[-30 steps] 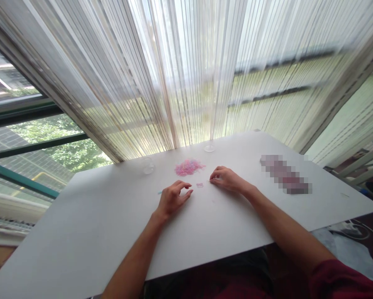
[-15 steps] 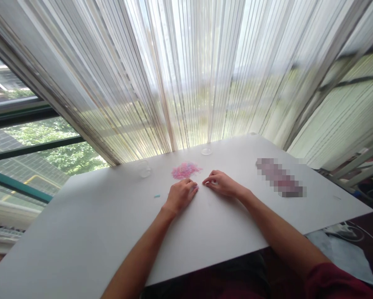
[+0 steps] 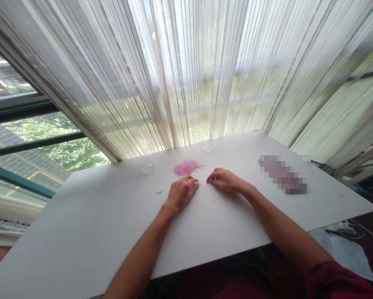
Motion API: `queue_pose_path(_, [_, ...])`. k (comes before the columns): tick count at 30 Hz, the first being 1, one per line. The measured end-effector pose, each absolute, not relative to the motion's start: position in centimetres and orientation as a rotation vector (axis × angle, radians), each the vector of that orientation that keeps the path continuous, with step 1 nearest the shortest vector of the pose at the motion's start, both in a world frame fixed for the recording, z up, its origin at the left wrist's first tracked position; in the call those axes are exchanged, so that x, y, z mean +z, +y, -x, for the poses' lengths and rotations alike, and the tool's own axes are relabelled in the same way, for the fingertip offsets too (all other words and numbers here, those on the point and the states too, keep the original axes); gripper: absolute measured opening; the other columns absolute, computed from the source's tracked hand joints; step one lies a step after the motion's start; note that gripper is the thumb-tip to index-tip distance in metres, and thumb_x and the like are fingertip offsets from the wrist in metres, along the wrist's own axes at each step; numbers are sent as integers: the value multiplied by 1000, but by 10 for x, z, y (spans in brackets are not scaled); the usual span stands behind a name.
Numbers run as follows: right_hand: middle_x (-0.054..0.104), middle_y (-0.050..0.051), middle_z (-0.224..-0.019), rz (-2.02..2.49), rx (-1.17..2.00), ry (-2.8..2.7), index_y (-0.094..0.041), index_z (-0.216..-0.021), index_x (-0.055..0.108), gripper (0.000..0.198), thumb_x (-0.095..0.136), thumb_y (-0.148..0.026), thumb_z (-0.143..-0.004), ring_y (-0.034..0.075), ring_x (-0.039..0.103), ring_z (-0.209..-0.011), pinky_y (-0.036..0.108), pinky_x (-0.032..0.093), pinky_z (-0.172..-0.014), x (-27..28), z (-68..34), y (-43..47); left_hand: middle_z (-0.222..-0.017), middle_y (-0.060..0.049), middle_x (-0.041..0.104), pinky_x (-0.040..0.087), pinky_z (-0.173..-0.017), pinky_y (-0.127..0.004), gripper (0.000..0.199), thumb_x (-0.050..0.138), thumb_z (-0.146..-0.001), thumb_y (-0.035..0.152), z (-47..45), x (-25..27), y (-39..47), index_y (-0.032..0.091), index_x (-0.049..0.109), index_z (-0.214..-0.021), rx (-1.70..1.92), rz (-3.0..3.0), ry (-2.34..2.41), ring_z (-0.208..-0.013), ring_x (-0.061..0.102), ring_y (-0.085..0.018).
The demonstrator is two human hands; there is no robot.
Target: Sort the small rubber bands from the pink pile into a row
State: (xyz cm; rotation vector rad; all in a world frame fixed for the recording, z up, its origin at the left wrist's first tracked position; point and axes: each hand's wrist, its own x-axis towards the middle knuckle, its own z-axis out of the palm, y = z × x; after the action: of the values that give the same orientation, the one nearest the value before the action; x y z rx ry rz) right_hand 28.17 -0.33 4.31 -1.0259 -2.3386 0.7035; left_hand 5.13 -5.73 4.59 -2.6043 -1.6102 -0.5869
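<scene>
My left hand point(image 3: 181, 192) rests on the white table point(image 3: 111, 224) with its thumb and fingers closed together. A small pinkish bit point(image 3: 199, 184) pokes out at its fingertips, too small to name. Just to the right, my right hand point(image 3: 226, 181) has its fingertips pinched together near the tabletop. What they hold, if anything, does not show. Beyond the left hand lies a loose pile of thin pink and bluish pieces point(image 3: 188, 167). A small teal object point(image 3: 159, 192) lies left of that hand.
Clear round containers stand near the far edge, one on the left point(image 3: 146, 167) and one behind the pile point(image 3: 208, 148). A blurred-out pinkish object point(image 3: 284, 175) lies to the right. Sheer striped curtains point(image 3: 186, 83) hang along the far edge.
My right hand has moved slightly to the right, widening the gap between the hands. My left hand stays about where it was. The view has shifted a little.
</scene>
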Motion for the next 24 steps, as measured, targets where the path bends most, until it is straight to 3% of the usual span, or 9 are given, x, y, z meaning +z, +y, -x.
queue_pose_path(8, [64,5,-88,1067,705,-2303,-22,-96,75,21,59,-17,-84,16,64,-76,27,53,-74,44,-285,-2,-106,-3,66,49,-66,-24,21,53,-95,32,-52,44,-63,25,66,-109,-685,2563,-1585,-88,64,-16])
queue_pose_path(11, [65,4,-88,1103,708,-2296,-21,-93,75,22,57,-13,-82,15,64,-76,26,53,-74,45,-289,0,-110,-5,65,51,-78,-30,22,53,-94,31,-58,43,-66,23,67,-109,-701,2579,-1501,-95,61,-19])
queue_pose_path(16, [64,5,-87,1167,723,-2310,-19,-92,75,20,59,-13,-80,16,64,-77,26,52,-75,51,-293,-1,-130,-8,58,39,-103,-47,28,53,-94,36,-69,40,-65,22,63,-116,-654,2571,-1410,-124,44,-28])
queue_pose_path(24, [64,5,-84,1178,729,-2300,-20,-89,75,14,63,-19,-81,16,64,-75,26,51,-73,49,-293,0,-134,-7,54,33,-108,-48,27,48,-96,37,-75,36,-63,24,62,-114,-633,2618,-1404,-129,39,-28])
